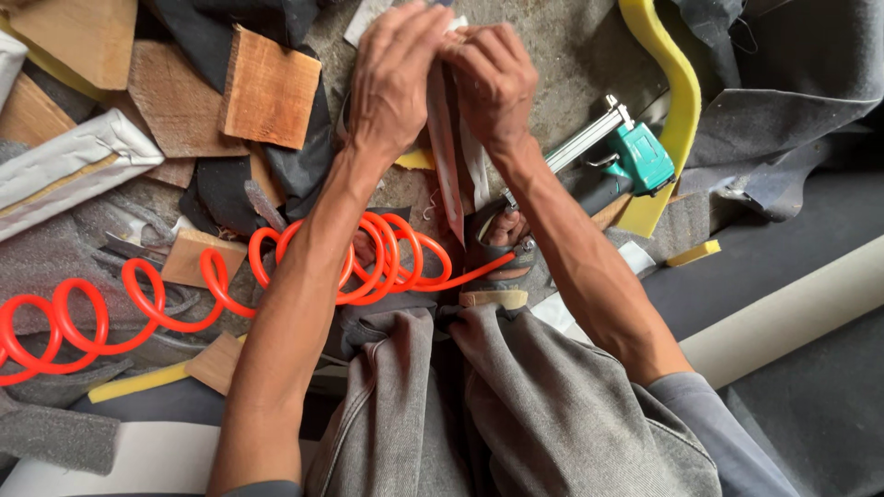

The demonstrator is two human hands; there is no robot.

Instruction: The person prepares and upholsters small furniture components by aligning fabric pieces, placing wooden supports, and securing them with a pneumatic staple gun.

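Observation:
My left hand [394, 74] and my right hand [493, 78] are raised close together over the floor, both pinching the top of a narrow brown and white strip [448, 170] that hangs down between them. The strip's lower end points toward my sandalled foot [505, 237]. A coiled orange air hose [230, 285] runs from the left across my left forearm to a spot near the foot. A teal and silver pneumatic staple gun [619, 147] lies just right of my right wrist.
Wood offcuts [269, 87] and dark fabric scraps [230, 189] litter the left. Yellow foam pieces [670, 83] curve at the upper right. A cream roll [783, 317] lies at the right. Grey felt [792, 64] is heaped at the top right. My grey trousers [497, 405] fill the bottom.

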